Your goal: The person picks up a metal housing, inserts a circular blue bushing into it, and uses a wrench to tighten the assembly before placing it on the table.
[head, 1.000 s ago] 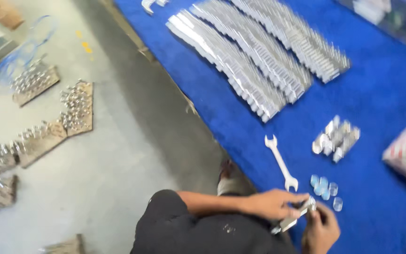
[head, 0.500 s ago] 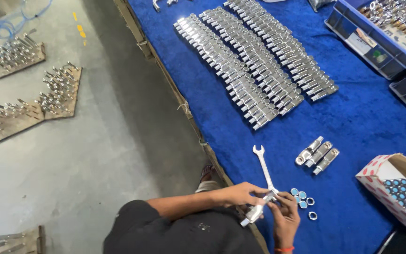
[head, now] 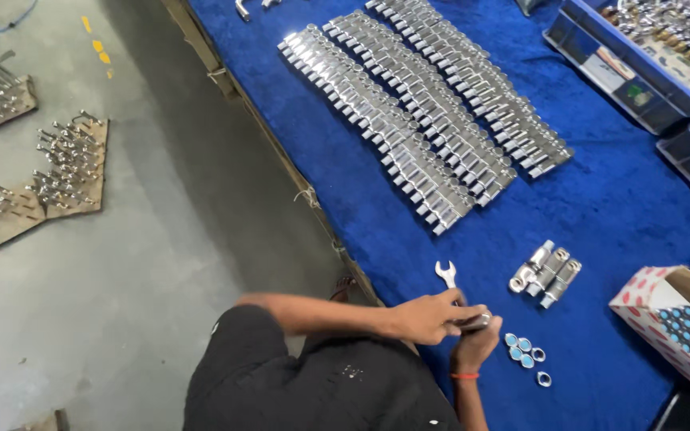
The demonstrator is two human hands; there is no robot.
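Observation:
Both my hands meet at the near edge of the blue table (head: 616, 199). My left hand (head: 427, 316) is closed over a small chrome fitting (head: 477, 322). My right hand (head: 477, 345), with a red band at the wrist, grips the same fitting from below. A silver open-end wrench (head: 444, 274) lies on the cloth just beyond my left hand, its handle hidden under my fingers. Several small blue-capped nuts (head: 523, 354) lie right of my right hand. Three finished chrome fittings (head: 545, 274) lie side by side a little farther out.
Long rows of chrome fittings (head: 425, 120) cover the middle of the table. A spotted cardboard box (head: 676, 327) of blue-capped parts stands at the right. Blue bins (head: 640, 64) of metal parts sit at the far right. On the floor at the left lie boards studded with metal parts (head: 65, 164).
My hands have stayed together on the fitting next to the wrench. The view has swung, bringing the bins and the spotted box further into sight.

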